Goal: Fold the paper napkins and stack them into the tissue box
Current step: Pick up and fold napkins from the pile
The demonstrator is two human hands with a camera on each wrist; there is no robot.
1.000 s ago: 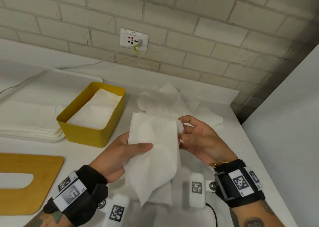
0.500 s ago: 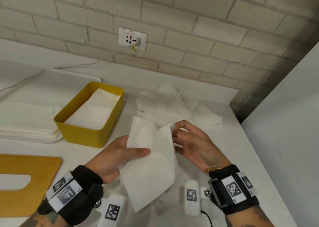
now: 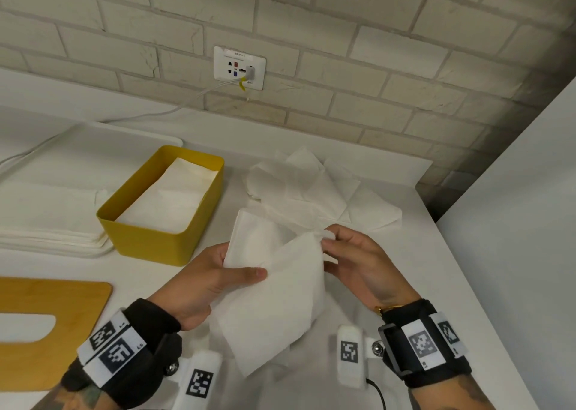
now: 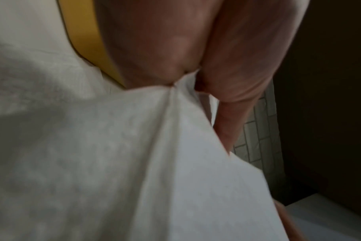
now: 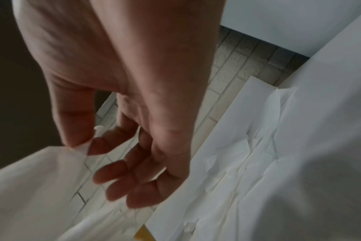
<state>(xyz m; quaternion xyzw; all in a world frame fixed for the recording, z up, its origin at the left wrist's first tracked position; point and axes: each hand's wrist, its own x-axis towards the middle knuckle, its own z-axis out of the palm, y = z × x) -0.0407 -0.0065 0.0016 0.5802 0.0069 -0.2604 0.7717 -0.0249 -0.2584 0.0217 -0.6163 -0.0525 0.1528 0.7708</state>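
My left hand (image 3: 202,282) grips the white paper napkin (image 3: 274,300) at its left edge, thumb on top; my right hand (image 3: 358,266) pinches its upper right corner. Beyond, folded napkins fill the yellow rectangular tissue box (image 3: 149,241).

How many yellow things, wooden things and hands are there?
Yellow: 1, the tissue box
Wooden: 1, the lid
Hands: 2, the left hand and the right hand, both holding one napkin
Total: 4
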